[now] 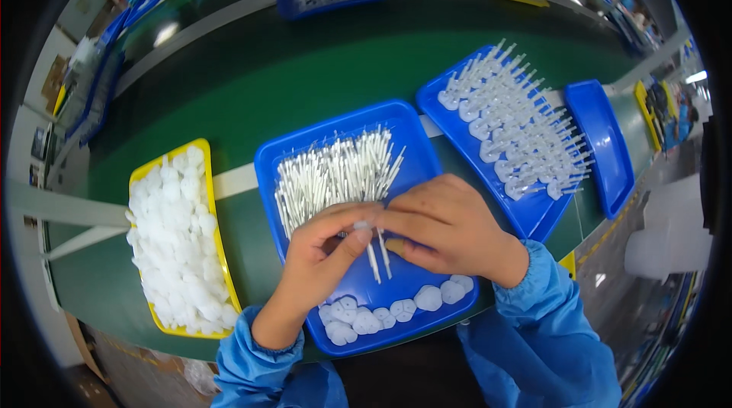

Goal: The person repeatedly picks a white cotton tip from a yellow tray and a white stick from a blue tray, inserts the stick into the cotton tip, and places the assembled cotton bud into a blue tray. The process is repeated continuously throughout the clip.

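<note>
Both my hands meet over the blue tray (415, 160) in front of me, fingertips close together. My left hand (324, 252) is closed, thumb and forefinger pinching a small translucent white plastic piece (362, 226). My right hand (446, 229) is closed beside it, its fingertips around thin white sticks (374, 261) that point down toward me; exactly which finger holds each stick is hidden. Beyond my hands a dense bundle of thin white sticks (328, 179) lies in the tray. Along its near edge sits a row of translucent white rounded discs (366, 322).
At left, a yellow tray (221, 255) holds a heap of white rounded pieces (175, 248). On the right, a blue tray (526, 217) carries rows of discs with upright sticks (511, 126), beside another blue tray (598, 141). More filled trays (335, 4) stand across the green table (229, 95).
</note>
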{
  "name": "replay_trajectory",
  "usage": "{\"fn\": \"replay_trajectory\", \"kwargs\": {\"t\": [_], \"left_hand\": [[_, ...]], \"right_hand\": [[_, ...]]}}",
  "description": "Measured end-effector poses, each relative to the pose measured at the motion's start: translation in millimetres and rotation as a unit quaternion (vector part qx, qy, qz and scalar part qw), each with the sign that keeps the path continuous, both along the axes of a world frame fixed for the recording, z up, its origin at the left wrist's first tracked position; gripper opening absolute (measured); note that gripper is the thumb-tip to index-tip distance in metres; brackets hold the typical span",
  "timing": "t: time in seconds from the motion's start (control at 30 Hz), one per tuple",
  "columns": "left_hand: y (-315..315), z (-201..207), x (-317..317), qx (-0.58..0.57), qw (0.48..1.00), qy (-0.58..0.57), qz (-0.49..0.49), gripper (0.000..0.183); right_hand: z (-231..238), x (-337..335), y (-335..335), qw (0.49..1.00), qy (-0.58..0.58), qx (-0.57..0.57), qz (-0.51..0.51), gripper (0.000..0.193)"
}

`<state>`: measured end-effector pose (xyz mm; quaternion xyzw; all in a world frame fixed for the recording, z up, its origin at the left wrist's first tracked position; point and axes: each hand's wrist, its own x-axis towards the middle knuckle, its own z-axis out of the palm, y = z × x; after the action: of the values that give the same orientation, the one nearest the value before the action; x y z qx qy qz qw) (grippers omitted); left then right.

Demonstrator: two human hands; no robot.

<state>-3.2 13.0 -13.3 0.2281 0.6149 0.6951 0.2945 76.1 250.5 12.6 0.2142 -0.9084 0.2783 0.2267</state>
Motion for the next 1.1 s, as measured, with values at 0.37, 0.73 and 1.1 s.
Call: {"fn": "replay_trajectory", "kwargs": {"t": [0.37,0.73,1.1], "left_hand": [[5.2,-0.2,21.3,-0.098,0.993,-0.029,-0.056,0.031],[18.0,9.0,35.0,-0.241,0.883,0.394,-0.080,0.020],[-2.0,13.6,37.4,-0.274,0.855,0.436,-0.065,0.031]], "right_hand": [[-15.6,47.1,-4.5,0.996,0.053,-0.041,-0.051,0.033],[-51.4,60.2,-5.6,0.995,-0.038,0.055,-0.074,0.014],[-30.9,95.7,16.5,0.986,0.045,-0.005,-0.163,0.007]]}}
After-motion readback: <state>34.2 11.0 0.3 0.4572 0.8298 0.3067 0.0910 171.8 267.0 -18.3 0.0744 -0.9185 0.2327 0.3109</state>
